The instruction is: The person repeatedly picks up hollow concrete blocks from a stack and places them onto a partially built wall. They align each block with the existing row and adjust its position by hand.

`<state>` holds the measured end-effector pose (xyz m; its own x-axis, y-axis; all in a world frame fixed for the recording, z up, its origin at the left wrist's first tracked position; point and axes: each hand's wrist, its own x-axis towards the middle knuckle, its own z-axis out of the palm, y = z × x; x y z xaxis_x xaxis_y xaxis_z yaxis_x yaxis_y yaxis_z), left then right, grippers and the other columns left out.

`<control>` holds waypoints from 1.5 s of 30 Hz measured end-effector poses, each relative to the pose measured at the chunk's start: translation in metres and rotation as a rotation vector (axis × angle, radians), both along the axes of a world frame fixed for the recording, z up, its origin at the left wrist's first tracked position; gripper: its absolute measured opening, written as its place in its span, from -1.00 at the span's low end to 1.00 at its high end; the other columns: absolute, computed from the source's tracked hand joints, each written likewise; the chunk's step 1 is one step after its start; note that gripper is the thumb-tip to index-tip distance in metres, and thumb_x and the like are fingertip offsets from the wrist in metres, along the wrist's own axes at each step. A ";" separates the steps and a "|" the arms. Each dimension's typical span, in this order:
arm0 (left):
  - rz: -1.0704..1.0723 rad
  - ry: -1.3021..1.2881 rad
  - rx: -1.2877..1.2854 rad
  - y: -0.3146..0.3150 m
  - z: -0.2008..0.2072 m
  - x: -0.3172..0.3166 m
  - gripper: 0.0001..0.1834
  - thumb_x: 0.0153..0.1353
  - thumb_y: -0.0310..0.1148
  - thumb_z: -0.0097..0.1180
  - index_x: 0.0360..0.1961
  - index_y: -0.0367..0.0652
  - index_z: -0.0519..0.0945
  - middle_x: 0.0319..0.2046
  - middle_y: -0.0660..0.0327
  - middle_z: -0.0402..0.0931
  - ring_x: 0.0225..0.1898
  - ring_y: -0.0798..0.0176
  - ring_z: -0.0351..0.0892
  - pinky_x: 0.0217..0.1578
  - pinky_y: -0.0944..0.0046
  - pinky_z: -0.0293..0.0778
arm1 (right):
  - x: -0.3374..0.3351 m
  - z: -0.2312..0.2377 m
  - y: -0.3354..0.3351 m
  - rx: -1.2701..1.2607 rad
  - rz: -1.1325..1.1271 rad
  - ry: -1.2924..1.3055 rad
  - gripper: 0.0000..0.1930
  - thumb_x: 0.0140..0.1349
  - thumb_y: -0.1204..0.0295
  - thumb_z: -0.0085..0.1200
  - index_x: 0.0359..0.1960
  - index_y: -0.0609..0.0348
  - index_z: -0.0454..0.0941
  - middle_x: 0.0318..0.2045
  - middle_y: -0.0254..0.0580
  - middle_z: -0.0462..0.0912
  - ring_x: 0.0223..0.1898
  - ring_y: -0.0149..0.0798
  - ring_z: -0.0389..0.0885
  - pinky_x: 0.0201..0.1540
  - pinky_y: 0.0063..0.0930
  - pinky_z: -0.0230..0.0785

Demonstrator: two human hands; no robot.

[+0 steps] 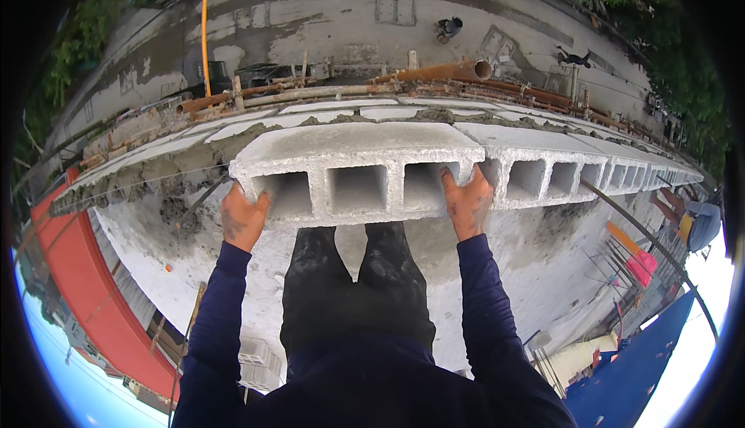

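While the left grip (244, 218) and right grip (469, 201) hold one block (357, 141) by its ends, other blocks (535, 141) lie beside the right grip.

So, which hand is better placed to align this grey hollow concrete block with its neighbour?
Right hand, likely: it grips the block beside its neighbour; the left hand grips the opposite end.

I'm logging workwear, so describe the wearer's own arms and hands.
The left hand and right hand are bare, without gloves, each with dark marks on its back; whether dirt or ink is unclear. Plain, dark navy long sleeves run down to the wrists.
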<state>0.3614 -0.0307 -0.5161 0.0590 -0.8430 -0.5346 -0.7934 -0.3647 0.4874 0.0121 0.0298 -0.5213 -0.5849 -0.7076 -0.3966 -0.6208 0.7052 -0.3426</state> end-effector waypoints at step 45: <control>0.115 -0.301 -0.045 0.018 -0.019 -0.019 -0.42 0.05 -0.03 0.07 -0.06 -0.32 0.46 -0.27 -0.14 0.55 -0.17 -0.14 0.53 -0.14 0.00 0.40 | 0.004 -0.016 0.002 0.078 0.061 0.201 -0.45 -0.01 0.10 0.19 -0.13 0.33 0.42 -0.37 0.21 0.60 -0.25 0.18 0.58 -0.16 -0.08 0.40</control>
